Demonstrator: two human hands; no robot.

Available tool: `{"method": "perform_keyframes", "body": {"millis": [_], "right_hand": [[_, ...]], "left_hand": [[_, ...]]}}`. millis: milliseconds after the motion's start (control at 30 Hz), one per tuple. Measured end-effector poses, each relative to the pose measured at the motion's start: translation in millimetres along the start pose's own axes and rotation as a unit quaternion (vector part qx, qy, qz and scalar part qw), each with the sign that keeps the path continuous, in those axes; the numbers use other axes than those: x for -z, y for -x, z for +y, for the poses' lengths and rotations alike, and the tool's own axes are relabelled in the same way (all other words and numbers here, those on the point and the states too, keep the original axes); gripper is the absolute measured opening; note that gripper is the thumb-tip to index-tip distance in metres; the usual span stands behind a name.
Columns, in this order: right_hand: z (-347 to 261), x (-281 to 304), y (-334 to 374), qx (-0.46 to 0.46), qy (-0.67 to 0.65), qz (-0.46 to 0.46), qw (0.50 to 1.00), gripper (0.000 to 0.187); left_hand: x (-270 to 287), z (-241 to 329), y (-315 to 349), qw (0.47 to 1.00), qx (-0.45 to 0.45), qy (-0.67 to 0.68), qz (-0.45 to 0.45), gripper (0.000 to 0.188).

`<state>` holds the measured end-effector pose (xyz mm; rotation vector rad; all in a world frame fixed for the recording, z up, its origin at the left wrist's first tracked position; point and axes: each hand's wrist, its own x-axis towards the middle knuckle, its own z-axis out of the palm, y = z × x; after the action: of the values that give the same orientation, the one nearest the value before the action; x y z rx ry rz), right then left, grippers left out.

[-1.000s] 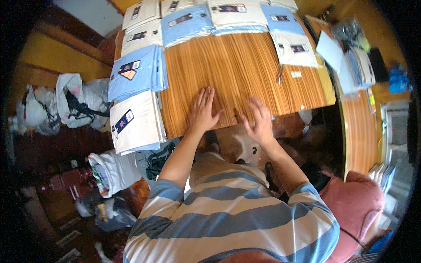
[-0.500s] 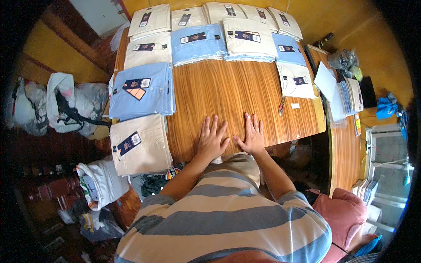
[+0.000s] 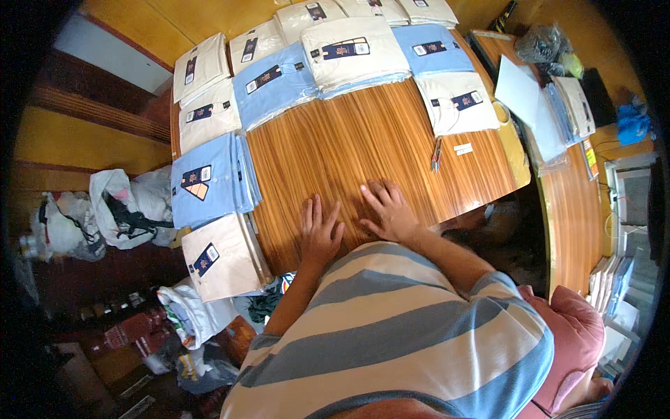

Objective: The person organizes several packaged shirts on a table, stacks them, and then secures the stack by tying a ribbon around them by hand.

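Observation:
My left hand [image 3: 321, 230] lies on the wooden table [image 3: 335, 153] near its front edge, fingers stretched out and holding nothing. Beside it, slightly further right, my right hand [image 3: 389, 211] rests palm down with its fingers spread. Stacks of folded garments in clear plastic line the table's left and far sides. Closest to my left hand are a beige garment stack [image 3: 222, 257] and a light blue garment stack [image 3: 213, 180], both with dark hang tags. Small snips [image 3: 436, 153] and a white label [image 3: 463, 149] lie beyond my right hand, in front of a cream garment stack [image 3: 457, 105].
A roll of tape [image 3: 501, 113] sits at the table's right edge. A side table [image 3: 569, 223] at the right carries papers and more packed garments. Stuffed plastic bags [image 3: 122, 209] stand on the left. A person in pink [image 3: 569, 335] is close at my right.
The view has turned, so the table appears tilted. My right hand has shifted and angled leftward with its fingers more spread; both hands stay on the table.

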<state>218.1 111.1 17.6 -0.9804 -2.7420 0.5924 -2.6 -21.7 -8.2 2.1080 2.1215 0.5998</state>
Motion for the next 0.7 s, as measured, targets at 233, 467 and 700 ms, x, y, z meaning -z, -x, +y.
{"method": "perform_keyframes", "body": {"millis": [233,467,700], "right_hand": [[54,0,-15,0.083,0.068,-0.017,0.994,0.079],[68,1,-11,0.12,-0.032,-0.018,0.992,0.085],[97,-3,-8,0.173,-0.1,0.028,0.98,0.078]], "left_hand": [[5,14,-11,0.992,0.105,0.041,-0.05,0.086],[9,28,-11,0.991,0.119,-0.015,-0.062,0.078],[3,53,-76,0.973,0.221,0.015,0.059,0.093]]}}
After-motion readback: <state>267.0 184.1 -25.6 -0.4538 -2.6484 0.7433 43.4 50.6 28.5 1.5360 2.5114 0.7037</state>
